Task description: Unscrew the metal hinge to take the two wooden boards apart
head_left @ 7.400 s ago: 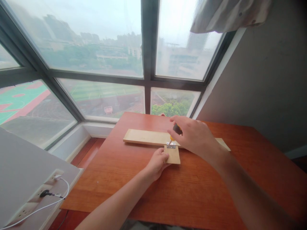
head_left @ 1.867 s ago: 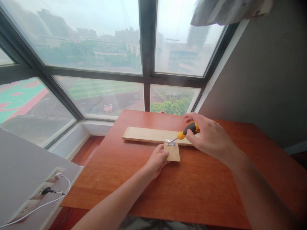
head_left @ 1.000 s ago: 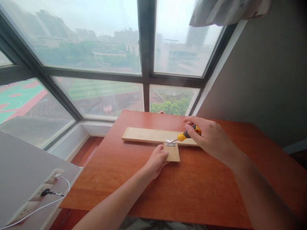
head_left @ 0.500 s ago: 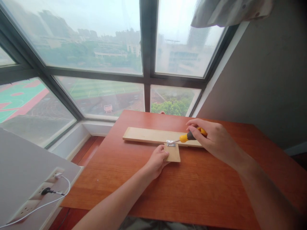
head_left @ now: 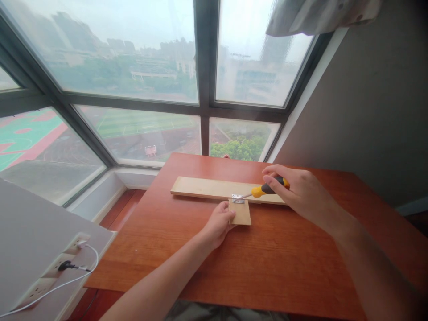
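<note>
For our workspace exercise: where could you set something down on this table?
Bare tabletop: between the forearms, and between left hand and tabletop's left edge. Crowded: the middle, with right hand, screwdriver, hinge, small board, long board.

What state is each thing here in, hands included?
Left hand: closed on the small board
Right hand: holding the screwdriver
Small board: gripped at its left side
Screwdriver: slanted, tip at the metal plate
Metal plate: at the small board's far edge
Long board: lying flat
Black plug: plugged in
Curtain: hanging

The left hand (head_left: 218,224) and right hand (head_left: 299,191) are bare, like both forearms (head_left: 167,270), and the clothing (head_left: 203,313) is dull grey-green
</note>
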Demonstrator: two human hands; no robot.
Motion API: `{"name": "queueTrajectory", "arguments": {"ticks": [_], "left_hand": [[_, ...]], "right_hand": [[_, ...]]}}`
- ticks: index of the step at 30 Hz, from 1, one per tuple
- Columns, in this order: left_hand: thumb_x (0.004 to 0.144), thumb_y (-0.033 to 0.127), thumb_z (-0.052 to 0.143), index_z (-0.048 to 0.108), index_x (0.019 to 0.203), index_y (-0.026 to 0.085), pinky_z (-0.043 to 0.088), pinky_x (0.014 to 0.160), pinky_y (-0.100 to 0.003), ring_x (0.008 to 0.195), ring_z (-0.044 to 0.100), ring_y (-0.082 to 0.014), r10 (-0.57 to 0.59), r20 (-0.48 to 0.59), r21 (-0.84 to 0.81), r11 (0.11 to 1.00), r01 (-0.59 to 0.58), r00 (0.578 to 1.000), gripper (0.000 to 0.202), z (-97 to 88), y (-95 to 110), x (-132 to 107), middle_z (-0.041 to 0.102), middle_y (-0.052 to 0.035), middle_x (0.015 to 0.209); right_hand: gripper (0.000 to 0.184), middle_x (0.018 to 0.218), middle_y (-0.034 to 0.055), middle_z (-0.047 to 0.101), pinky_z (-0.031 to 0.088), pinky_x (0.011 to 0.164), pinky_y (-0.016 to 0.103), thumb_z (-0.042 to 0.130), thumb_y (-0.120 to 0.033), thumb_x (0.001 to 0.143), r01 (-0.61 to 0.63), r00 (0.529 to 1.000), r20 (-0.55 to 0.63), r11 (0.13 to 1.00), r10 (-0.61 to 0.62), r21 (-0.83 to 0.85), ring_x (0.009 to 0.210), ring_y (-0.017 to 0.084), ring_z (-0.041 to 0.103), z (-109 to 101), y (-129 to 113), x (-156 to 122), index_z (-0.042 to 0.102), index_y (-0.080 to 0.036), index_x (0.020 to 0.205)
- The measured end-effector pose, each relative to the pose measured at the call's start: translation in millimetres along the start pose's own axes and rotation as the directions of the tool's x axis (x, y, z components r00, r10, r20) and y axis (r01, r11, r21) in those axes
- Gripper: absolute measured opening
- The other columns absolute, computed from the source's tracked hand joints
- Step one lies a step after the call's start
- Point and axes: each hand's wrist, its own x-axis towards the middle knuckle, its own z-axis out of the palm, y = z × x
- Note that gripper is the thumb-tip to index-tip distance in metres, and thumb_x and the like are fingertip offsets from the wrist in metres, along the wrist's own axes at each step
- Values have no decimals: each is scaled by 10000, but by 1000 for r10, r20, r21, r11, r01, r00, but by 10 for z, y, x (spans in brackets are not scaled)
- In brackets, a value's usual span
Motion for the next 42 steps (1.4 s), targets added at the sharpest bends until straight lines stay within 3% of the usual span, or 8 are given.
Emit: {"name": "queueTrajectory", "arguments": {"ticks": [7,14,18,22,29,33,37,42], "left_hand": [[743,83,653,537,930,164,550,722,-280,776,650,-150,12,18,-14,1000,-12,1000,235,-7,-17,15,668,-63,907],[732,115,679,535,946,175,543,732,-289,810,654,-165,15,30,-7,1000,-15,999,264,-21,-24,19,670,-68,945],[741,96,649,534,939,174,541,726,-283,798,652,-162,11,26,-3,1000,-11,1000,242,-19,-23,18,668,-66,928],[756,77,623,532,940,168,543,719,-276,775,646,-151,7,21,-9,1000,-6,1000,224,-11,-16,8,660,-58,894],[740,112,680,539,939,171,536,724,-272,780,646,-150,11,25,-13,1000,-11,1000,251,-16,-15,11,662,-63,915],[735,108,684,539,935,170,538,720,-272,766,642,-146,7,21,-16,1000,-6,1000,255,-21,-20,19,656,-55,890],[744,92,659,535,921,164,545,717,-274,770,638,-143,3,10,-15,1000,-2,1000,228,-20,-26,20,650,-54,888],[750,84,639,531,914,161,547,707,-268,774,638,-142,3,5,-9,1000,-3,1000,211,-18,-22,16,654,-60,906]], "right_hand": [[354,1187,35,680,502,914,326,557,-219,822,141,990,7,988,-142,64,1067,204,650,-25,37,-32,594,-239,1173],[273,909,30,750,509,674,316,477,-400,934,-23,1000,-19,999,22,-45,776,210,698,-8,3,16,672,-240,1039],[210,993,13,742,518,733,300,527,-295,875,27,1000,13,999,-27,22,863,193,696,-24,15,14,665,-252,1027],[348,1118,9,708,522,811,285,580,-211,784,103,993,48,991,-107,91,952,176,676,-60,49,-8,621,-253,1127],[243,929,-10,738,480,644,297,476,-404,935,-24,999,38,999,26,-39,800,187,678,-62,3,33,673,-269,981],[215,1050,-7,725,505,784,297,535,-282,876,25,999,36,1000,-26,14,913,179,677,-66,24,25,653,-258,1053],[393,1158,23,690,511,879,296,575,-189,786,104,993,47,992,-107,70,1008,184,661,-80,78,-7,599,-235,1175],[317,1115,25,706,530,765,308,535,-391,901,14,999,34,1000,-15,18,949,202,675,-66,58,9,599,-245,1175]]}}
